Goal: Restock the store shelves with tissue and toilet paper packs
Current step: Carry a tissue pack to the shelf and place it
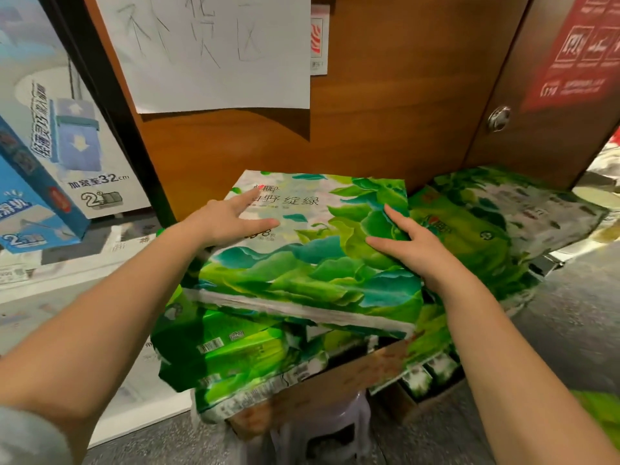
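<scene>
The large flat tissue pack in glossy green leaf-print plastic wrap [312, 250] lies on top of a stack of similar packs, which sits on a brown cardboard box [339, 380] carried by a pale lilac plastic stool [332, 427] on the grey floor. Both hands lie flat on its top face with fingers straight and spread, gripping nothing: the left hand [231, 219] rests near the far left corner of the pack, over the printed lettering, and the right hand [406, 243] presses near its right edge. Just beside it to the right, a second green leaf-print pack [496, 226] leans tilted against the brown wooden door [385, 122], touching or nearly touching the first. Below the top pack, a crumpled green wrapped pack [235, 357] juts out toward the camera. A white paper sheet with handwritten characters [214, 48] hangs on the door above, and blue and white cartons [37, 182] stand to the left. The step in hand seems to be steadying or squaring the top pack at this supply pile before taking it to the shelves. The next move likely calls for sliding the fingers under opposite edges to lift it level, since the slippery wrap and the uneven stack beneath could let it slide off.
</scene>
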